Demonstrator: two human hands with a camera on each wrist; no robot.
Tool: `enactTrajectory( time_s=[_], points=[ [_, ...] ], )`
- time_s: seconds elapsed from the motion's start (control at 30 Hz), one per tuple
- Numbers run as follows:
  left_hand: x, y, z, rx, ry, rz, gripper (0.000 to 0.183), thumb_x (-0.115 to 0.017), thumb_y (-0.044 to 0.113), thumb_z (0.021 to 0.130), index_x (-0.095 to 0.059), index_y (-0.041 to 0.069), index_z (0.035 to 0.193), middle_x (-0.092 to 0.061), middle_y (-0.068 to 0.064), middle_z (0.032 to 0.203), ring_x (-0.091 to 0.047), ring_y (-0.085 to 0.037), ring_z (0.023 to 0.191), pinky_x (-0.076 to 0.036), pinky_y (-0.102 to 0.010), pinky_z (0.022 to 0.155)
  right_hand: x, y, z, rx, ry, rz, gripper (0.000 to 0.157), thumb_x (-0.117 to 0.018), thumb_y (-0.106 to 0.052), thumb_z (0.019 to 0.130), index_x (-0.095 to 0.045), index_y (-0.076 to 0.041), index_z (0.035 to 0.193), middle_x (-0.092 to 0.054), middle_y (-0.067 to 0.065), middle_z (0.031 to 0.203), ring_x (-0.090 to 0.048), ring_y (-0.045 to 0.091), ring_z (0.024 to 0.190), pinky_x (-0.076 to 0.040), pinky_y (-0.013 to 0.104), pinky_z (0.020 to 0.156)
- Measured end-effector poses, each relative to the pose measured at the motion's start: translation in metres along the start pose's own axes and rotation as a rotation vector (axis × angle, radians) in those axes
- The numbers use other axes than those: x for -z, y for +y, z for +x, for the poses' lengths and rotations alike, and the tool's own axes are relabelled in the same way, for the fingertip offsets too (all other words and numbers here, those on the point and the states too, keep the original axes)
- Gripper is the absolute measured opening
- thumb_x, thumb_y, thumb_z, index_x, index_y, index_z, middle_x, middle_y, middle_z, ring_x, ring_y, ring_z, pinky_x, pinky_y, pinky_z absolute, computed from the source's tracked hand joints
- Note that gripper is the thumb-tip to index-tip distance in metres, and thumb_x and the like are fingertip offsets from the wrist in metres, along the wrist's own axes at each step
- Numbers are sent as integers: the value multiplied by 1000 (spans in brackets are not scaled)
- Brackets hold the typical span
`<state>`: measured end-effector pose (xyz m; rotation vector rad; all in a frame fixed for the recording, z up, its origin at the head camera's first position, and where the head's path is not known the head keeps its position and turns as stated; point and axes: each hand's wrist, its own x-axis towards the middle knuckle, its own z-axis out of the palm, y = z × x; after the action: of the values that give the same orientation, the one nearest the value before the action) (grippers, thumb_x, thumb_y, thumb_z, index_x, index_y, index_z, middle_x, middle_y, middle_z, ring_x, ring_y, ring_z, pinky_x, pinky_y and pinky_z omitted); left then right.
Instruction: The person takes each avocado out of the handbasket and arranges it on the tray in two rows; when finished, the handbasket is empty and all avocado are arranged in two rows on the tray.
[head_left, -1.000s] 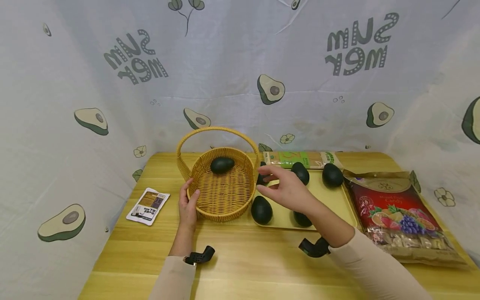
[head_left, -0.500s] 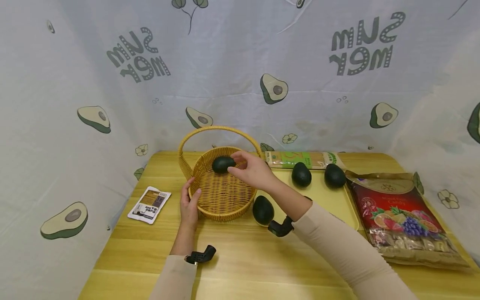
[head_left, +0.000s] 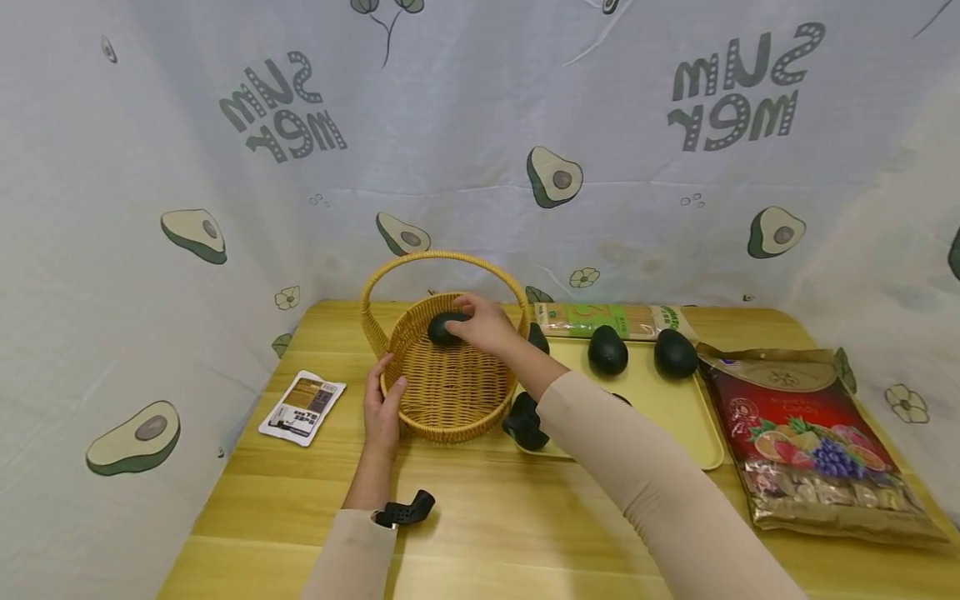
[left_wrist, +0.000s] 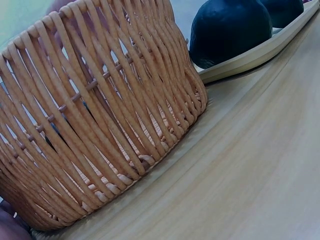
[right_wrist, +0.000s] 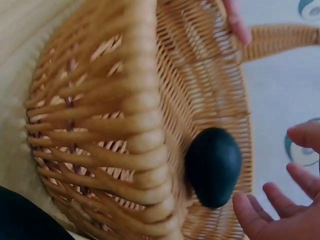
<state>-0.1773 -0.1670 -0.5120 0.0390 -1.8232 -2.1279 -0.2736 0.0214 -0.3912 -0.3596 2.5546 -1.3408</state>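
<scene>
A yellow wicker basket (head_left: 450, 432) with a tall handle stands on the table. One dark green avocado (head_left: 442, 328) lies inside, toward the back. My left hand (head_left: 382, 412) holds the basket's left side, thumb at the rim. In the left wrist view, the basket's woven wall (left_wrist: 100, 100) hides most of that hand. My right hand (head_left: 491, 329) reaches under the handle to the avocado. The right wrist view shows its fingers (right_wrist: 280, 200) spread and loosely bent beside the avocado (right_wrist: 214, 167), without closing round it.
Right of the basket, a yellow tray (head_left: 682, 429) carries several avocados, among them one avocado (head_left: 607, 352) at the back. Behind it lies a noodle packet (head_left: 600, 320). A red candy bag (head_left: 817, 442) lies far right, a small white pouch (head_left: 303, 407) far left.
My right hand has moved left from over the tray, into the basket, up to the avocado. The left hand stays on the basket. The view has shifted slightly.
</scene>
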Motion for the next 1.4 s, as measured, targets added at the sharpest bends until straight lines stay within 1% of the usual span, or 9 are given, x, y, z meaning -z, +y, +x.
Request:
enactTrajectory(
  time_s=[0.13, 0.33, 0.5, 0.7, 0.83, 0.97, 1.07, 1.17, 1.4],
  points=[
    [-1, -1, 1, -10, -6, 9, 50, -50, 12, 104, -37, 0, 152, -33, -17, 161, -38, -37, 142, -41, -15, 99, -3, 5, 10, 7, -7, -20, 51, -69, -28, 98, -54, -16, 146, -50, 9, 154, -48, 32, 140, -47, 50, 107],
    [-2, -1, 1, -3, -14, -1, 49, -49, 10, 104, -37, 0, 151, -33, -16, 161, -38, -37, 142, -42, -15, 98, -7, 15, 21, 14, -63, -22, 55, -69, -21, 98, -51, -14, 149, -46, 9, 157, -43, 34, 145, -42, 51, 113],
    [0, -1, 2, 3, -18, -18, 51, -50, 10, 104, -37, 0, 152, -33, -15, 161, -39, -37, 142, -43, -15, 98, -12, 21, 29, 43, -108, -78, 62, -70, -22, 97, -46, -17, 153, -39, 9, 162, -40, 35, 147, -42, 54, 112],
    [0, -1, 1, 13, -23, -18, 51, -49, 10, 104, -37, 2, 152, -33, -11, 161, -37, -35, 145, -42, -15, 99, -16, 21, 33, 61, -148, -116, 69, -70, -20, 96, -39, -17, 158, -32, 9, 166, -41, 36, 146, -43, 53, 112],
    [1, 0, 1, 8, -22, -13, 51, -49, 11, 104, -37, 2, 152, -32, -10, 162, -35, -34, 146, -40, -15, 101, -17, 19, 34, 54, -155, -116, 71, -70, -19, 95, -38, -17, 159, -35, 12, 164, -43, 37, 144, -44, 52, 110],
    [1, 0, 0, 9, -4, -15, 51, -50, 10, 103, -38, 1, 152, -32, -10, 162, -34, -33, 147, -38, -15, 102, -19, 20, 33, 40, -165, -135, 71, -71, -20, 95, -39, -17, 158, -43, 15, 159, -50, 38, 137, -47, 51, 106],
    [1, 0, 0, 14, 4, -22, 50, -50, 9, 103, -39, 2, 152, -34, -10, 161, -35, -33, 146, -39, -15, 102, -21, 22, 32, 42, -152, -165, 70, -72, -20, 94, -42, -16, 156, -46, 17, 154, -54, 37, 132, -49, 50, 103],
    [1, 0, 1, 14, 2, -26, 50, -49, 9, 103, -38, 2, 152, -34, -11, 161, -36, -33, 145, -41, -15, 100, -24, 24, 32, 45, -112, -197, 66, -73, -21, 94, -46, -15, 153, -48, 18, 151, -55, 36, 130, -49, 48, 102],
    [0, 0, 1, -2, 2, -28, 50, -49, 8, 103, -38, 0, 151, -33, -13, 161, -34, -35, 146, -41, -15, 100, -28, 24, 31, 26, -31, -245, 56, -72, -25, 96, -51, -15, 147, -54, 14, 148, -56, 34, 131, -49, 47, 104]
  ],
)
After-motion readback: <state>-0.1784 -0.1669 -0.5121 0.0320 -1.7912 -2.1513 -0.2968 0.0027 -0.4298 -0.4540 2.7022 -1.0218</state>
